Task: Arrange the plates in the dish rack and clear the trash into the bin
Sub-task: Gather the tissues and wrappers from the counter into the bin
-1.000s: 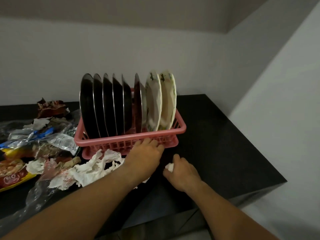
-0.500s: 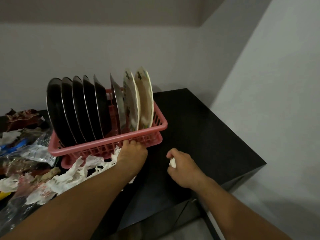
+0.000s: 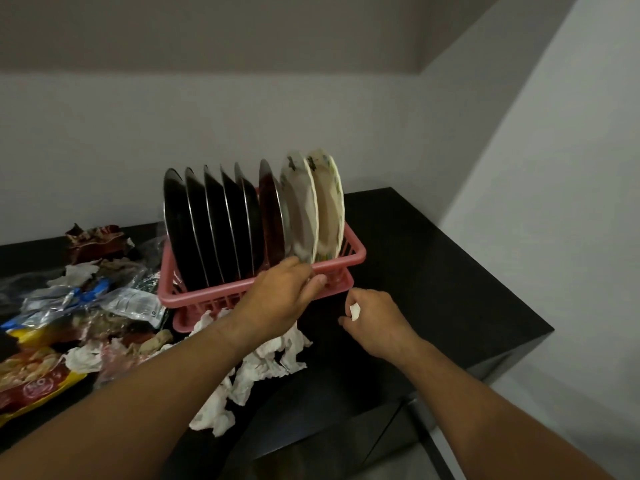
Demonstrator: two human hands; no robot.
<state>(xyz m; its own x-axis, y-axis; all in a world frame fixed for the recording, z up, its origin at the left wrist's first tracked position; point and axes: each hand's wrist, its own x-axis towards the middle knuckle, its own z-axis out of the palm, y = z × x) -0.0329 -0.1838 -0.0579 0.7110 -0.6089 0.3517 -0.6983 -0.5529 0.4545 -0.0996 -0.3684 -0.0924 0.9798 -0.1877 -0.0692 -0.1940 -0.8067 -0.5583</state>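
Observation:
A pink dish rack (image 3: 356, 253) stands on the black counter (image 3: 433, 271). Upright in it are several dark metal plates (image 3: 214, 230) and two white patterned plates (image 3: 313, 209) at its right end. My left hand (image 3: 280, 294) grips the rack's front rim, fingers curled over the edge. A little to the right, my right hand (image 3: 372, 322) pinches a small white paper scrap (image 3: 355, 310) just above the counter. Crumpled white tissue (image 3: 263, 362) lies under my left forearm in front of the rack. No bin is in view.
Snack wrappers and plastic bags (image 3: 79, 306) are heaped on the counter left of the rack, with a yellow-red packet (image 3: 31, 379) at the near left edge. The counter's right end (image 3: 540, 332) meets a grey wall corner. Bare counter lies right of the rack.
My left hand has slid right along the rack's front rim and now curls over it. My right hand has lifted slightly with the paper scrap. The view has swung.

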